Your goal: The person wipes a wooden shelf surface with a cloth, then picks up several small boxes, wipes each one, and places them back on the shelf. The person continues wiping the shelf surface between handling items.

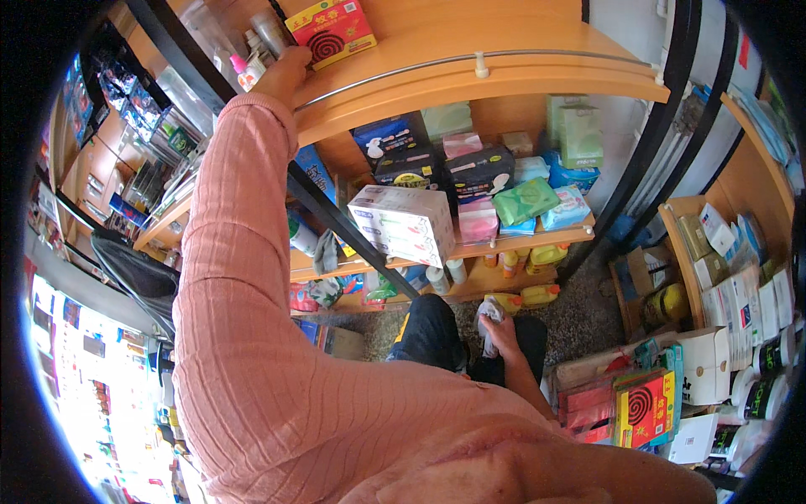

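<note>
My left hand (287,74) reaches over the front rail of the upper wooden shelf (441,38). Its fingers are at a clear cylindrical container (269,33) and close to a red and yellow mosquito coil box (330,34). The fingertips are partly hidden, so a grip on the container cannot be made out. Beside the wrist stands a white bottle with a pink cap (245,70). Low in front of my legs, my right hand (502,334) holds a crumpled whitish cloth (488,310).
Below, a shelf bears a white multipack (403,220), a green packet (526,200) and several dark packages. A black metal post (340,223) slants past it. Yellow bottles (540,294) are near the floor. Another mosquito coil box (645,409) tops a stack at the right.
</note>
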Available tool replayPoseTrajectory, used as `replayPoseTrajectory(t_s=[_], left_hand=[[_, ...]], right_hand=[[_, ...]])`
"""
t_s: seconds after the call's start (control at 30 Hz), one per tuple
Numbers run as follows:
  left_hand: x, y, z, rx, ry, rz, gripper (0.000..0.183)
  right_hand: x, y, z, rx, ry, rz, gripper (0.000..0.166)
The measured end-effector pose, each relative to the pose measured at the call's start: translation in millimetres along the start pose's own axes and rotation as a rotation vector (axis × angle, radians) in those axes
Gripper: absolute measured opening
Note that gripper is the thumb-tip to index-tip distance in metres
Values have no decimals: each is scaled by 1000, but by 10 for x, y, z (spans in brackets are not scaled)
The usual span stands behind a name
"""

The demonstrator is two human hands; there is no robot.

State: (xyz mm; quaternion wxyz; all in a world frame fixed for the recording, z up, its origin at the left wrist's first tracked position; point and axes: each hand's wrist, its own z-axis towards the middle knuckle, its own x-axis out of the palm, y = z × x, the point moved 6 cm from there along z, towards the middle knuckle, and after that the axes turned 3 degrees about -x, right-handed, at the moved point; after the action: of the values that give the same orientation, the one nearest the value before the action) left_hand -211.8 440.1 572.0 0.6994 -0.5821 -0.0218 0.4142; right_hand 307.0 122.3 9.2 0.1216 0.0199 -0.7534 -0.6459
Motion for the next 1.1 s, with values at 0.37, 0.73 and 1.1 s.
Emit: replayPoseTrajectory(t_s=[0.37,0.73,1.1], left_hand=[[-97,-104,-209,178,-73,305,20],[-159,-170,-264,267,-5,485,16],[-238,-211,-387,-74,-276,317,34]], right_hand=[[-22,88,-29,26,-23,53,47],[-59,-20,-7,27,-32,-33,44],[-1,-3,-52,57,-17,5,41]])
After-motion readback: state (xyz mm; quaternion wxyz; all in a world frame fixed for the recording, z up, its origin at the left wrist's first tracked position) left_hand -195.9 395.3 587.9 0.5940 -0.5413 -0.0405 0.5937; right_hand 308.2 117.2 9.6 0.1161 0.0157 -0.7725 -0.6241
